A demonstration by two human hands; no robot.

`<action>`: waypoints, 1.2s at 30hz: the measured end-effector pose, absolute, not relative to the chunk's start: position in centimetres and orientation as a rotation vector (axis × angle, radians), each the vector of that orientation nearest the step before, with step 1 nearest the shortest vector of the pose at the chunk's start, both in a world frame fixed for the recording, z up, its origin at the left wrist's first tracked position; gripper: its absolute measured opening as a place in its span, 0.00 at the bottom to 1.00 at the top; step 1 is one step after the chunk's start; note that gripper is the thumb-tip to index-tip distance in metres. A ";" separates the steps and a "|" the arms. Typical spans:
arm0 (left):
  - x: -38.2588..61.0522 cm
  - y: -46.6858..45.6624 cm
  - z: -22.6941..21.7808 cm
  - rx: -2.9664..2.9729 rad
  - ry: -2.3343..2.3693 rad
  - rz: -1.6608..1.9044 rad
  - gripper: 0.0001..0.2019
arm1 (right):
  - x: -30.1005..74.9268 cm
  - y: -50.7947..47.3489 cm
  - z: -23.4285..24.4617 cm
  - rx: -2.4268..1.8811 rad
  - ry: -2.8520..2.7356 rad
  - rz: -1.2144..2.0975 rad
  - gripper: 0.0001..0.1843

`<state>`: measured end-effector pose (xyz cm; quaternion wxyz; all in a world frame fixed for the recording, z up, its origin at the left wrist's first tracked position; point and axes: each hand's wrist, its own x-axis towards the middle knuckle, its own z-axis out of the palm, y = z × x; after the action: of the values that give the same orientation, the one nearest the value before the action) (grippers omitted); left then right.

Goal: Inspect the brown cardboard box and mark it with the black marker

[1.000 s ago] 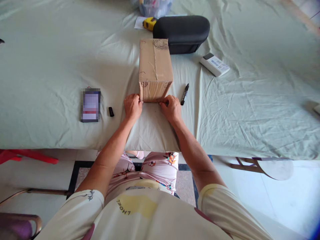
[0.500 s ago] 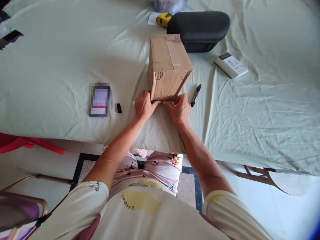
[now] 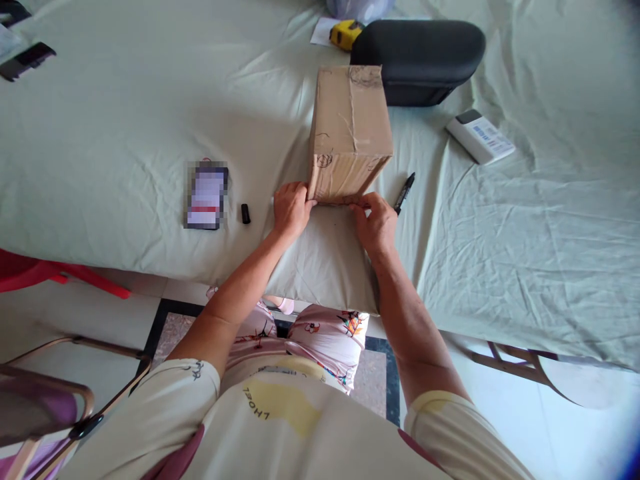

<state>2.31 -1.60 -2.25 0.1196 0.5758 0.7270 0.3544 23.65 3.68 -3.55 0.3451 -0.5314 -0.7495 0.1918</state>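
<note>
A brown cardboard box [image 3: 353,113] stands on the cloth-covered table, its near side facing me. My left hand [image 3: 291,210] is closed on the box's lower left corner, thumb along the bottom edge. At the lower right corner, my right hand [image 3: 376,223] pinches the bottom edge between thumb and fingers. Some fingertips of both hands are hidden by the box and the hands themselves. An uncapped black marker [image 3: 406,192] lies just right of my right hand. Its black cap [image 3: 245,213] rests on the cloth, left of my left hand.
Behind the box are a black hard case [image 3: 420,57], a yellow tape measure [image 3: 346,33] and a translucent container [image 3: 360,8]. A white power-bank-like device [image 3: 481,137] lies right, a phone [image 3: 206,197] left. A red stool [image 3: 30,272] and chair [image 3: 75,393] stand below the table edge.
The view has shifted slightly, moving the table items rightward in the picture. My thumbs, close together before at the box's bottom edge, are now farther apart, near its two corners.
</note>
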 end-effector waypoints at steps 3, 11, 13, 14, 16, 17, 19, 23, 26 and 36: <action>2.2 -1.7 -2.0 1.698 2.130 0.991 0.10 | 23.8 3.7 -3.3 -1.339 -1.996 0.462 0.07; 1.0 -1.6 -2.3 1.757 2.122 0.932 0.09 | 24.1 3.6 -2.8 -1.258 -2.099 0.540 0.17; 0.8 -1.6 -2.3 1.781 2.133 0.913 0.08 | 24.1 3.6 -2.8 -1.255 -2.119 0.558 0.18; 0.7 -1.7 -2.2 1.797 2.134 0.892 0.08 | 24.2 3.6 -2.7 -1.254 -2.125 0.563 0.18; 0.5 -1.8 -2.1 1.821 2.116 0.855 0.07 | 24.3 3.7 -2.6 -1.249 -2.131 0.570 0.19; 0.4 -1.8 -2.0 1.813 2.103 0.862 0.10 | 24.3 3.8 -2.6 -1.242 -2.135 0.577 0.19; 0.1 -1.9 -1.8 1.749 2.074 0.976 0.21 | 24.5 3.8 -2.5 -1.216 -2.145 0.595 0.18; -0.3 -1.8 -0.9 1.684 1.847 1.387 0.37 | 24.9 3.9 -2.2 -1.156 -2.176 0.632 0.16; -0.3 -1.3 0.0 1.801 1.664 1.494 0.34 | 25.2 4.1 -2.0 -1.127 -2.202 0.644 0.17; 1.1 -1.7 0.4 1.935 1.503 1.616 0.26 | 26.0 4.3 -2.2 -1.072 -2.239 0.622 0.18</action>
<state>1.10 -1.69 0.35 0.1029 0.6558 0.5092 0.5478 26.00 4.32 -2.25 0.2870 -0.4012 -0.8381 0.2328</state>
